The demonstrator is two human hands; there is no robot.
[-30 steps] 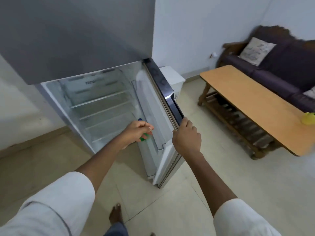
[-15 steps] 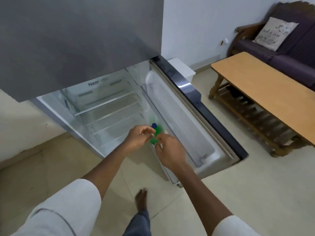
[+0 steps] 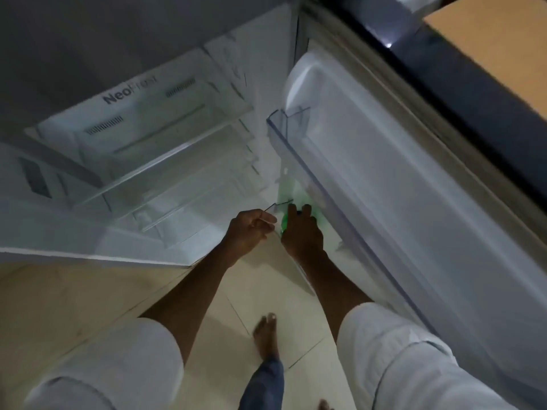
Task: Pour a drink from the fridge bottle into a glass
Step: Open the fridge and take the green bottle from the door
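Open fridge, filling the frame from nine o'clock to twelve o'clock: clear shelves stacked inside, "Neo" lettering legible on the upper inner panel, the rest of the word blurred. Fridge door, swung wide toward three o'clock, its white inner liner facing me and its dark outer edge running from twelve o'clock down to four o'clock. Tiled floor, pale, across the lower frame from eight o'clock to six o'clock. Wooden table, one corner only, at one o'clock. Clear door bin, long and transparent, mounted on the liner just right of centre.

My right hand, at centre, reaches into the near end of the door bin and is wrapped around the green bottle, fingers curled over its top. The bottle stands in that bin, seen through the clear wall; its cap is hidden under my fingers. My left hand, just beside the right at its nine o'clock, is loosely clenched against the bin's near corner; whether it grips the plastic edge I cannot tell. My bare foot stands on the tiles at six o'clock.
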